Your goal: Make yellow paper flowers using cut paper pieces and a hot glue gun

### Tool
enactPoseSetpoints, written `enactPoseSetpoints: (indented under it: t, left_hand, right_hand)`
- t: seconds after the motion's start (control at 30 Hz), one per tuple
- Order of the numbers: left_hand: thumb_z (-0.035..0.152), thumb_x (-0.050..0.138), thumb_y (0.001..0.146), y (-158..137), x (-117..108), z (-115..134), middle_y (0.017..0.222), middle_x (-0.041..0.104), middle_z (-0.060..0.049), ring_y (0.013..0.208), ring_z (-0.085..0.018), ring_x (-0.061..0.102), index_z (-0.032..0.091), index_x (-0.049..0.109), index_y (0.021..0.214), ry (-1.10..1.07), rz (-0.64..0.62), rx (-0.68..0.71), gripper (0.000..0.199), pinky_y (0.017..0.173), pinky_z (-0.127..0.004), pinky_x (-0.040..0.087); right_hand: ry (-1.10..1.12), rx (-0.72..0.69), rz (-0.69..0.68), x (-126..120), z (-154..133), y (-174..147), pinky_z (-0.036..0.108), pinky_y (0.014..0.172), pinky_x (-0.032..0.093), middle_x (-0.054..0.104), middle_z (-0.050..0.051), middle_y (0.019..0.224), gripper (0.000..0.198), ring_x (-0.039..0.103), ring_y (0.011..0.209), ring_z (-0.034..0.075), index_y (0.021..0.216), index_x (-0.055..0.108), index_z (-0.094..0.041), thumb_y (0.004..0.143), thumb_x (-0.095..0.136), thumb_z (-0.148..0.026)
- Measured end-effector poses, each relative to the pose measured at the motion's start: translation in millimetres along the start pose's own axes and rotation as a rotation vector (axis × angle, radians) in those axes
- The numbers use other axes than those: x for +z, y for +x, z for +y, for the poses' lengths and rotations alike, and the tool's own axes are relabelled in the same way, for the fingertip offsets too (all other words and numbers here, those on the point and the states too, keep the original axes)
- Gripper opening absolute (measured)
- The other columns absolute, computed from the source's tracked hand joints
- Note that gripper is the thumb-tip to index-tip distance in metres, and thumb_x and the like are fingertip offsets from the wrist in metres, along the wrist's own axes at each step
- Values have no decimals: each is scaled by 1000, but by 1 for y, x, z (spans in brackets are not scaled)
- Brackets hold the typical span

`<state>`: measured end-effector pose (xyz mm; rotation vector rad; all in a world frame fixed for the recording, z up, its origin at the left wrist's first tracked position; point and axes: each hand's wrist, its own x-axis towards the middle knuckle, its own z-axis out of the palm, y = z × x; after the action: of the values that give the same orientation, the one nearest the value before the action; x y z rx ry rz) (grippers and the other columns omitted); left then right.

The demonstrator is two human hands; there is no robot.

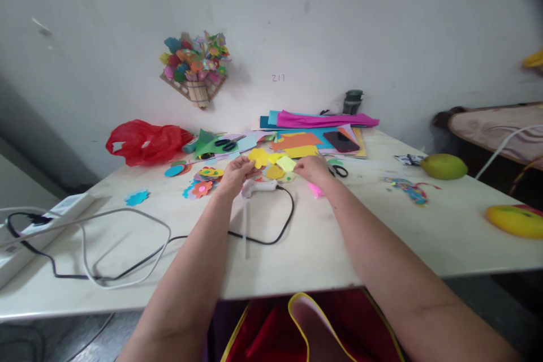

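My left hand (238, 174) pinches a yellow paper flower (258, 158) by its edge, above the table. Opposite it, my right hand (313, 168) has its fingertips closed on a pale yellow-green piece of paper (286, 164). Just below both hands lies a white glue gun (263, 186), a clear glue stick (245, 232) jutting out toward me. Left of my left hand are an orange paper flower (201, 189) and other stacked cutouts. Black-handled scissors (339, 171) lie partly hidden behind my right hand, and a bright pink piece (315, 189) sits beneath it.
Behind are a red plastic bag (146, 142), second scissors (229, 143), coloured sheets (297, 141) and a phone (340, 142). A power strip (70, 212) with looping cables (127, 212) occupies the left. Mango-like fruits (444, 166) lie right; a flower decoration (197, 68) hangs on the wall.
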<state>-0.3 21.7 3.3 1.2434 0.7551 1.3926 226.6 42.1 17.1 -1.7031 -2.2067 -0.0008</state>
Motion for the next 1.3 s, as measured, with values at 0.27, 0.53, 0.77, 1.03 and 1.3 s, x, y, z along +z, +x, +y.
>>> enactPoseSetpoints:
  t: [0.27, 0.53, 0.77, 1.03, 1.3]
  left_hand:
    - [26, 71, 64, -2, 5, 1, 66, 65, -3, 76, -21, 67, 14, 48, 74, 27, 8, -61, 28, 68, -29, 54]
    - [25, 72, 63, -3, 6, 3, 65, 65, -3, 75, -23, 67, 14, 48, 72, -13, -33, -98, 28, 67, -30, 54]
    - [24, 72, 62, -3, 5, 1, 65, 64, -2, 76, -23, 67, 14, 47, 73, -15, -69, -122, 29, 73, -35, 54]
    - [24, 72, 63, -3, 9, -2, 68, 66, -5, 71, -19, 67, 12, 50, 73, 35, -110, -151, 27, 66, -28, 54]
    - [26, 72, 63, -4, 13, -3, 68, 65, -5, 72, -19, 67, 11, 52, 74, 54, -161, -172, 28, 67, -28, 54]
  right_hand:
    - [-56, -112, -8, 16, -10, -3, 33, 80, 31, 69, 6, 88, 19, 57, 87, 21, 82, 72, -26, 74, 56, -33]
    - [-2, -122, 4, 23, -8, -1, 30, 77, 34, 69, 6, 83, 14, 59, 83, 19, 75, 71, -23, 72, 58, -28]
    - [537, -1, 205, 20, -8, 4, 25, 66, 42, 69, 3, 76, 13, 59, 69, 14, 75, 68, -17, 69, 59, -24]
    - [972, -76, 296, 9, -28, 2, 26, 68, 45, 67, 3, 73, 13, 58, 68, 13, 75, 66, -14, 65, 62, -22]
    - [829, -336, 453, 18, -30, 6, 29, 67, 45, 64, 4, 72, 6, 58, 75, 17, 66, 68, -20, 68, 64, -24]
